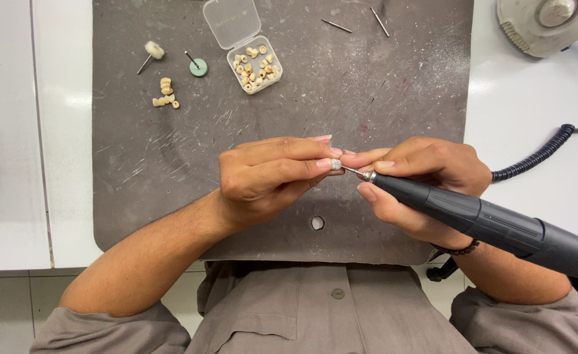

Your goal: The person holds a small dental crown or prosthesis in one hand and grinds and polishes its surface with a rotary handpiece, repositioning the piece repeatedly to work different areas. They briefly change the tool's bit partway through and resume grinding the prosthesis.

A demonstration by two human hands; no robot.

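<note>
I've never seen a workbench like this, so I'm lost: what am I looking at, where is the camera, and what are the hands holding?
The single picture comes from a camera on the person's head, looking down at their own hands over a grey mat on a white bench. The left hand pinches a tiny pale piece between its fingertips. The right hand holds a black pen-shaped rotary tool, its thin tip meeting that piece; a coiled cable runs off to the right. On the mat lie an open clear box of small cream-coloured pieces, a few loose ones, a green disc and a white felt tip.
</note>
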